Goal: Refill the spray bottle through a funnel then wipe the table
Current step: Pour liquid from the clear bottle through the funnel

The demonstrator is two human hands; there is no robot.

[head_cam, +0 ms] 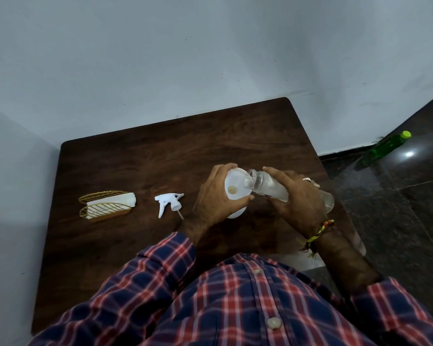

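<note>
A white funnel sits in the neck of a white spray bottle on the dark wooden table. My left hand grips the funnel's rim and the bottle under it. My right hand holds a clear plastic bottle, tilted with its open mouth over the funnel. The clear bottle's base sticks out behind my right hand. The white trigger sprayer head lies on the table to the left of my left hand, apart from the bottle.
A gold wire holder with white napkins stands at the table's left. The table sits in a corner against grey walls. A green bottle lies on the dark tiled floor at the right. My plaid shirt fills the foreground.
</note>
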